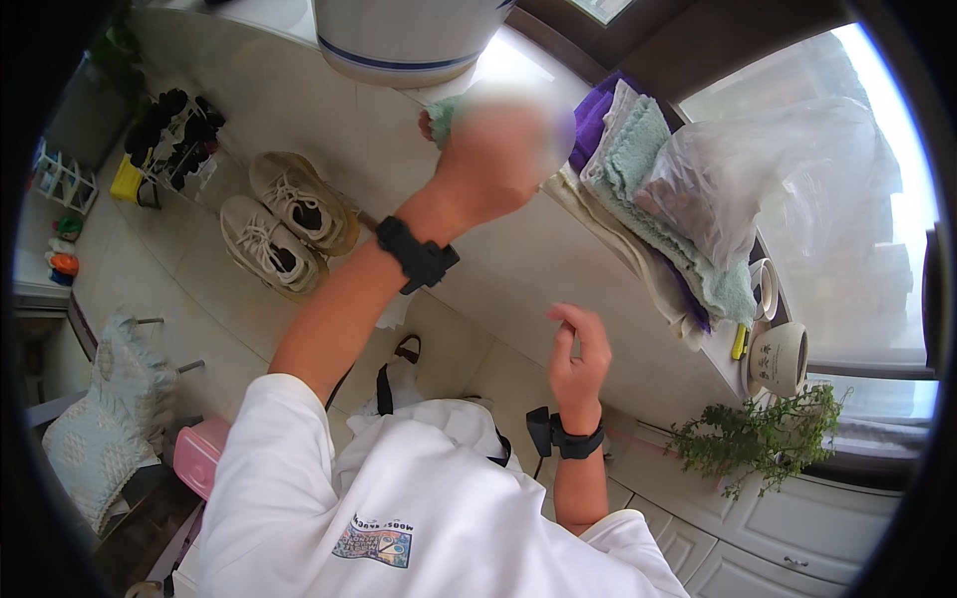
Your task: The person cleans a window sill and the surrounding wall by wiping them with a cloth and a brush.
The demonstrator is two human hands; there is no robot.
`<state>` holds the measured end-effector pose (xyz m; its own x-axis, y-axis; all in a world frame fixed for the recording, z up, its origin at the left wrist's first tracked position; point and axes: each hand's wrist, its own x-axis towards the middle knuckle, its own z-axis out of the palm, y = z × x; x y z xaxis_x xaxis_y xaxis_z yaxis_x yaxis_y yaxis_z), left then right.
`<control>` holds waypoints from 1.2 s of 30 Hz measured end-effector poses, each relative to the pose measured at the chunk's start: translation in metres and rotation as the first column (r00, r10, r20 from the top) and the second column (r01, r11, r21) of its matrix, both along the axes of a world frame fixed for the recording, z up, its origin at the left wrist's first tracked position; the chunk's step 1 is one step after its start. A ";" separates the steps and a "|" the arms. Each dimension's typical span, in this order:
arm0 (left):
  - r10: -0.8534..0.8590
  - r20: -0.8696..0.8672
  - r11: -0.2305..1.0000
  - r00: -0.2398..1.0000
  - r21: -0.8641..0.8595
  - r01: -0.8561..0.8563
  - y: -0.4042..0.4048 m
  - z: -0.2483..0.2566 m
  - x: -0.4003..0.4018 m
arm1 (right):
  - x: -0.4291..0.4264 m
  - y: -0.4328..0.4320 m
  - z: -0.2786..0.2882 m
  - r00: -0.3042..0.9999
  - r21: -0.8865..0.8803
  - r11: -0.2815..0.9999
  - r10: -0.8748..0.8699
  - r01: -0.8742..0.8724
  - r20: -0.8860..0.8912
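Observation:
My left hand (490, 161) reaches up and forward to the window ledge, a black band on its wrist. A green cloth (446, 116) shows at its fingers; a bright blur hides much of the hand and cloth. Just beyond stands a large white pot with blue bands (404, 41). To the right of this hand lies a stack of folded towels (635, 172), purple, cream and pale green. My right hand (579, 355), also banded, hangs before the wall below the ledge, fingers loosely bent and holding nothing.
A clear plastic bag (718, 187) rests on the towels by the window. Farther right are a small round pot (779, 359), a yellow cutter (740, 342) and a leafy plant (762, 441). Sneakers (277, 224), a pink container (202, 456) and a quilted cover (112, 426) are at left.

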<state>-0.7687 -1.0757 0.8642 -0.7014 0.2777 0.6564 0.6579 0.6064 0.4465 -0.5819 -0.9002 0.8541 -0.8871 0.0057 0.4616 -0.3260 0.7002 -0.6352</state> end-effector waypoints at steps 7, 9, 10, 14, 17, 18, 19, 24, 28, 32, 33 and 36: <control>-0.143 -0.029 0.946 0.989 0.289 0.145 0.030 -0.054 0.055 | -0.006 -0.015 -0.006 0.991 0.092 0.987 0.129 -0.131 0.027; -0.118 -0.058 0.946 0.991 0.296 0.130 0.034 -0.075 0.058 | -0.011 -0.016 -0.004 0.985 0.135 0.976 0.172 -0.172 0.012; -0.092 -0.077 0.945 0.993 0.308 0.112 0.033 -0.087 0.055 | -0.012 -0.016 -0.002 0.985 0.141 0.975 0.175 -0.174 0.003; 0.120 -0.154 0.873 0.981 0.486 -0.031 0.019 -0.098 0.030 | -0.016 -0.012 0.008 0.988 0.177 0.972 0.156 -0.153 -0.001; 0.156 -0.177 0.794 0.972 0.608 -0.017 0.030 -0.096 0.021 | -0.013 -0.004 0.008 0.991 0.188 0.974 0.132 -0.129 -0.001; 0.124 -0.129 0.754 0.984 0.656 -0.009 0.038 -0.093 0.028 | -0.013 -0.004 0.009 0.991 0.187 0.974 0.134 -0.130 -0.007; 0.080 -0.140 0.760 0.987 0.649 0.030 0.049 -0.092 0.035 | -0.011 -0.002 0.007 0.991 0.191 0.973 0.135 -0.131 -0.010; -0.116 -0.111 0.807 0.987 0.569 0.159 0.111 -0.121 0.088 | -0.005 0.001 0.004 0.989 0.236 0.962 0.147 -0.140 -0.009; -0.106 -0.107 0.907 0.989 0.397 0.141 0.116 -0.153 0.096 | 0.004 0.012 0.005 0.998 0.246 0.967 0.061 -0.063 0.013; 0.074 -0.101 0.911 0.992 0.411 -0.026 0.095 -0.150 0.080 | 0.004 0.013 0.011 0.995 0.076 0.993 -0.092 0.089 0.040; 0.163 -0.087 0.886 0.983 0.452 -0.107 0.090 -0.147 0.074 | 0.001 0.012 0.011 0.992 0.017 0.992 -0.123 0.123 0.031; 0.365 0.045 0.749 0.930 0.579 -0.322 0.093 -0.133 0.070 | -0.008 0.015 0.012 0.997 0.121 0.990 -0.066 0.069 -0.027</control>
<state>-0.6987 -0.9828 0.7316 -0.6255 -0.4105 0.6634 0.4956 0.4477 0.7443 -0.5896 -0.8854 0.8660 -0.8757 0.0081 0.4828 -0.2886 0.7928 -0.5368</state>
